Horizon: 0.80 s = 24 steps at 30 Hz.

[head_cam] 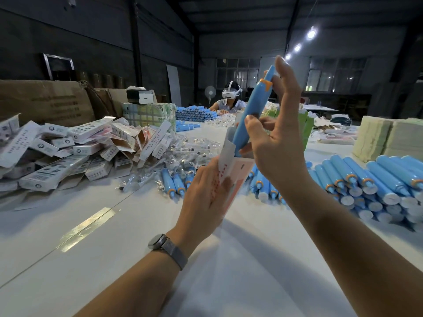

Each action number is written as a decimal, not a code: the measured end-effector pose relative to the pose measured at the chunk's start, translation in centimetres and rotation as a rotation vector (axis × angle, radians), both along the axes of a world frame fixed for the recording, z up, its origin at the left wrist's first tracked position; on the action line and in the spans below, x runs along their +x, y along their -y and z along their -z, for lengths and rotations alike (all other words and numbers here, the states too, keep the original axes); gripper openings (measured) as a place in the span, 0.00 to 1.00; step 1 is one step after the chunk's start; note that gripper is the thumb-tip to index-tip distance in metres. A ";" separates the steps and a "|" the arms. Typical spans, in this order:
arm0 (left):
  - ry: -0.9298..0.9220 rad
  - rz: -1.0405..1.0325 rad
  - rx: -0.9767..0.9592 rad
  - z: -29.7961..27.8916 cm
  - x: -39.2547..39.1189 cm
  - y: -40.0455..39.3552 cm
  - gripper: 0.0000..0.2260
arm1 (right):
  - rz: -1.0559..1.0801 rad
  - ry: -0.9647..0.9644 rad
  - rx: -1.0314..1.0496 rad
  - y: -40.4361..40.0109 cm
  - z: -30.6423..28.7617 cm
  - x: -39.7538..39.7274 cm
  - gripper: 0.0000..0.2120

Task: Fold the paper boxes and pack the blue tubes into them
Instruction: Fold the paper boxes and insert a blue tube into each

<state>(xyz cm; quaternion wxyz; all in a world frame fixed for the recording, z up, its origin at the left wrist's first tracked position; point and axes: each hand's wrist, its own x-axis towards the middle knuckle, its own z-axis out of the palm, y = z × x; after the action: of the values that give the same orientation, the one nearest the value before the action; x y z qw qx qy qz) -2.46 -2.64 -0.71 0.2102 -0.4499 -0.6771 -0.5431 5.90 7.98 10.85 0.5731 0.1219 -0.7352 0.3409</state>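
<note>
My left hand (206,193) grips an upright pink-and-white paper box (235,172) with its top flaps open. A blue tube (251,110) with an orange collar and blue nozzle stands tilted in the box mouth, its lower end just inside. My right hand (274,133) holds the tube between thumb and fingers, with the index finger stretched up along the nozzle. A stack of blue tubes (375,186) lies to the right on the white table (114,248).
A heap of folded boxes (68,147) fills the left. Clear plastic packets (183,154) and loose tubes (174,184) lie in the middle. Stacks of flat sheets (389,138) stand at the right. Cardboard cartons (45,99) and a seated person (229,101) are at the far side.
</note>
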 end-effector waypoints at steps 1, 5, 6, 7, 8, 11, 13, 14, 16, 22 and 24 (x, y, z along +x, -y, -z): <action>0.005 -0.001 0.015 -0.1 0.1 0.0 0.22 | -0.002 0.006 -0.018 -0.1 0.0 0.0 0.37; 0.022 -0.059 0.007 0.0 0.3 -0.1 0.23 | 0.061 0.048 -0.048 0.3 0.3 -0.4 0.26; 0.012 -0.079 -0.001 0.0 0.3 -0.1 0.22 | 0.083 0.047 -0.024 0.5 0.5 -0.5 0.22; 0.004 -0.093 -0.003 0.1 0.3 -0.2 0.21 | 0.104 0.044 -0.002 0.7 0.8 -0.6 0.19; 0.000 -0.101 -0.002 0.1 0.3 -0.2 0.20 | 0.130 0.040 0.015 0.8 1.0 -0.7 0.15; 0.012 -0.106 0.006 0.2 0.2 -0.3 0.20 | 0.171 0.022 0.034 0.7 1.1 -0.8 0.11; 0.008 -0.111 0.018 0.2 0.2 -0.4 0.19 | 0.185 -0.039 0.078 0.6 0.9 -0.8 0.15; 0.003 -0.111 0.021 0.2 0.2 -0.4 0.17 | 0.193 -0.068 0.113 0.6 0.9 -0.8 0.17; 0.008 -0.106 0.019 0.2 0.1 -0.4 0.15 | 0.211 -0.103 0.188 0.4 0.8 -0.9 0.20; 0.030 -0.105 0.022 0.0 0.2 -0.1 0.18 | 0.202 -0.087 0.311 0.3 1.7 -1.4 0.19; 0.052 -0.125 0.029 -0.2 0.1 0.0 0.17 | 0.230 -0.031 0.341 0.5 2.6 -1.8 0.15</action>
<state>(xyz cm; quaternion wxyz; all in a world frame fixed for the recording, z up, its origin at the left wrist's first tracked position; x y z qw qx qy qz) -2.39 -2.62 -0.53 0.2324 -0.3894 -0.7013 -0.5500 4.09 7.50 8.27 0.5905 0.1377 -0.7824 0.1422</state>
